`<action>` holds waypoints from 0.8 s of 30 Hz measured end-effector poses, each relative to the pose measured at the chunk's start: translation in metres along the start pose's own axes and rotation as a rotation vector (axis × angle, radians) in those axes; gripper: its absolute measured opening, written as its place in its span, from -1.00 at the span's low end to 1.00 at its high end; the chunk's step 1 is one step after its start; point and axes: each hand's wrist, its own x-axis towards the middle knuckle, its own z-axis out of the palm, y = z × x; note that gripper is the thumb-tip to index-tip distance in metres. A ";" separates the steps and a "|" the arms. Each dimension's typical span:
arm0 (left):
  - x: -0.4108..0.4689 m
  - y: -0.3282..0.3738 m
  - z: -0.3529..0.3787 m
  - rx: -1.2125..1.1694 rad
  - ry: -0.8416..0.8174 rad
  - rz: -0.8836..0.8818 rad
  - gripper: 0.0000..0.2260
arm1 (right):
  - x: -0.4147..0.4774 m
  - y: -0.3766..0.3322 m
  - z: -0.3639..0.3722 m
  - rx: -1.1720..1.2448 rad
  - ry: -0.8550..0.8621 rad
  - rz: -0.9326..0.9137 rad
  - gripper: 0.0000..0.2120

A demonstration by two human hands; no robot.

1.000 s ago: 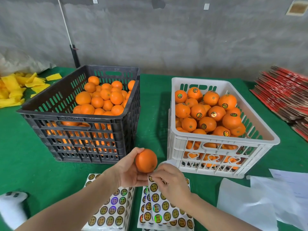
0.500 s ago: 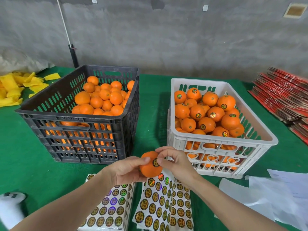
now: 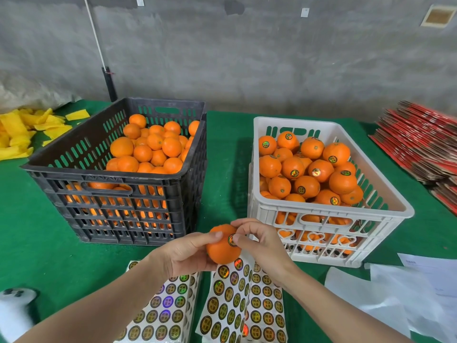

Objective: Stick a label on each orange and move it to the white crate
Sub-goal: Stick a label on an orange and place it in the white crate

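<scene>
Lower centre: the left hand [image 3: 188, 253] grips a smooth orange [image 3: 220, 252]; the right hand [image 3: 262, 246], fingers curled, pinches its round black-and-gold label [image 3: 231, 240].

Two crates stand side by side on the table [image 3: 37, 231]: the left crate [image 3: 103, 173] and the right crate [image 3: 262, 219], each with oranges [image 3: 153, 149] inside. Before the crates, the left hand [image 3: 188, 253] and the right hand [image 3: 262, 246] hold one orange [image 3: 222, 251] between them, above the sticker sheets [image 3: 158, 313] at the near edge. Loose papers [image 3: 395, 298] lie right of the sheets, flat cartons [image 3: 420, 144] at the far right, a heap of scraps [image 3: 17, 134] at the far left
</scene>
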 end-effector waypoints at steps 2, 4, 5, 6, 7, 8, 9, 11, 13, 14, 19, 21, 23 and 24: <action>0.000 0.000 0.000 -0.003 -0.009 -0.008 -0.10 | 0.001 0.001 0.000 -0.072 -0.007 -0.038 -0.81; 0.000 0.000 0.001 0.002 -0.011 -0.007 -0.09 | 0.000 0.002 0.001 -0.172 0.006 -0.125 -0.82; 0.000 0.001 0.002 0.008 -0.012 -0.004 -0.09 | 0.000 0.003 0.002 -0.218 0.015 -0.171 -0.82; 0.000 0.001 0.002 0.014 -0.017 -0.002 -0.09 | -0.001 0.004 0.003 -0.253 0.025 -0.203 -0.81; 0.000 0.003 0.002 0.021 -0.023 0.000 -0.10 | -0.001 0.003 0.003 -0.270 0.032 -0.218 -0.81; -0.001 0.005 0.001 0.035 -0.033 0.001 -0.11 | -0.001 0.001 0.003 -0.271 0.029 -0.210 -0.80; -0.003 0.007 0.002 0.062 -0.048 0.003 -0.11 | 0.000 -0.003 0.001 -0.264 0.009 -0.182 -0.69; -0.008 0.014 0.003 0.144 -0.085 0.004 -0.10 | 0.004 -0.013 -0.008 -0.236 -0.072 -0.064 -0.22; -0.013 0.023 0.006 0.186 -0.119 0.027 -0.11 | 0.008 -0.025 -0.016 -0.226 -0.184 0.003 -0.12; -0.015 0.029 0.008 0.198 -0.141 0.048 -0.13 | 0.009 -0.031 -0.019 -0.245 -0.253 -0.012 -0.20; -0.016 0.061 0.029 0.252 -0.207 0.154 -0.12 | 0.008 -0.064 -0.031 -0.456 -0.323 -0.222 -0.34; -0.011 0.070 0.039 0.225 -0.149 0.175 -0.15 | 0.012 -0.076 -0.041 -0.389 -0.238 -0.262 -0.37; -0.006 0.076 0.045 0.200 -0.050 0.186 -0.24 | 0.024 -0.086 -0.059 -0.221 -0.087 -0.256 -0.40; -0.003 0.078 0.046 0.193 0.001 0.203 -0.33 | 0.034 -0.088 -0.072 -0.165 0.026 -0.253 -0.42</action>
